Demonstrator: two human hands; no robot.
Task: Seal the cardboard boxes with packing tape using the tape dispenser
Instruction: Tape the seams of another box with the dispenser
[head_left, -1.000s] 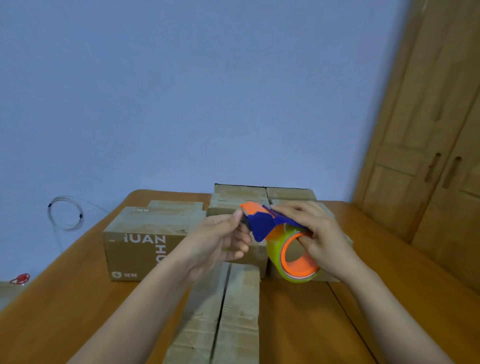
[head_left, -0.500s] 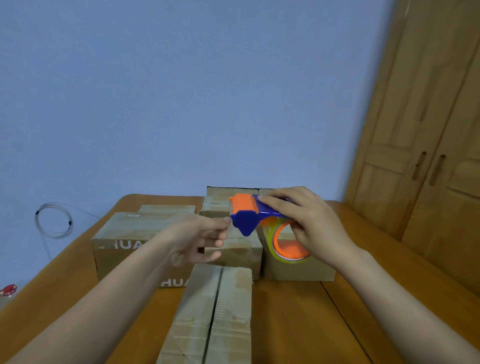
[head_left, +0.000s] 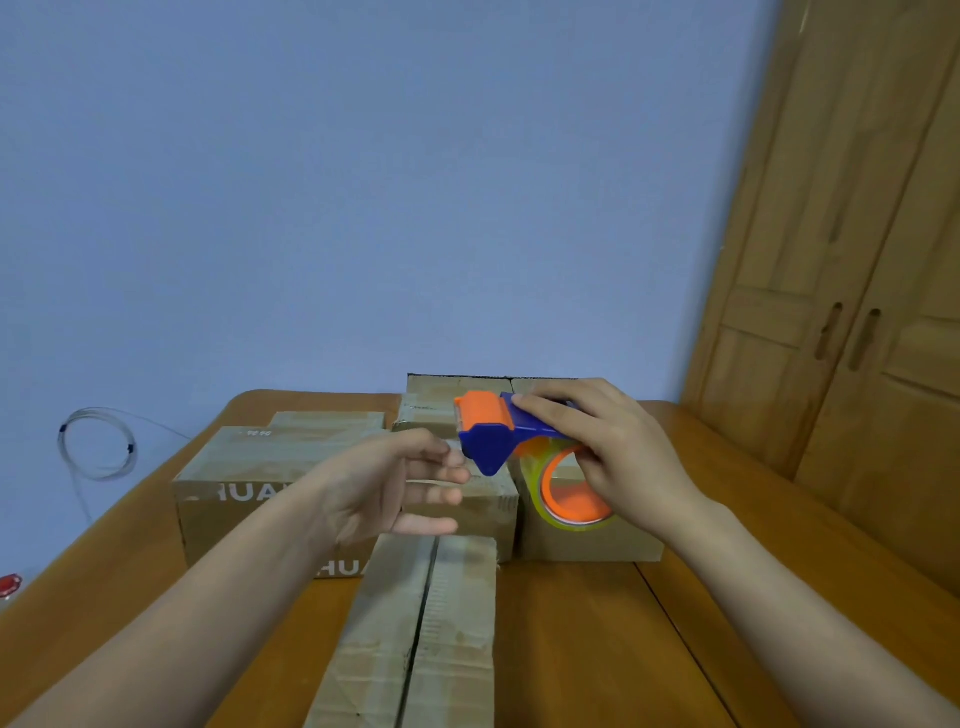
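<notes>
Blue wall behind, wooden cabinet doors (head_left: 852, 291) at right, and a wooden table (head_left: 587, 639) crowded with cardboard boxes. Nearest, in the middle: a long narrow box (head_left: 421, 639), flaps closed to a dark centre seam that looks untaped, though old tape marks cross the card. Beyond it at left, a larger printed box (head_left: 244, 499) with white lettering on its side; farther back and to the right, more boxes (head_left: 457, 389), partly hidden. Held in the air above the far end of the narrow box: the tape dispenser (head_left: 498, 436), blue body with an orange front roller guard, carrying a roll of clear yellowish tape (head_left: 566, 499) on an orange core. Right hand (head_left: 602, 452) wrapped over the dispenser, fingers curled along the blue top and round the roll. Left hand (head_left: 400, 483) just left of the dispenser's nose, fingers loosely extended and gripping nothing, fingertips close to the blue tip (contact with a loose tape end not discernible). Probably a light, rigid plastic tool, easy in one hand; best held as now, across the body behind the roller, away from the cutting edge at the front. Tape likely thin, sticky and prone to folding on itself, so best drawn out taut. Boxes probably light and inclined to slide on the smooth tabletop, needing a steadying hand. At far left, a coil of thin wire (head_left: 98, 441) against the wall and a small red object (head_left: 10, 584) at the frame's edge.
</notes>
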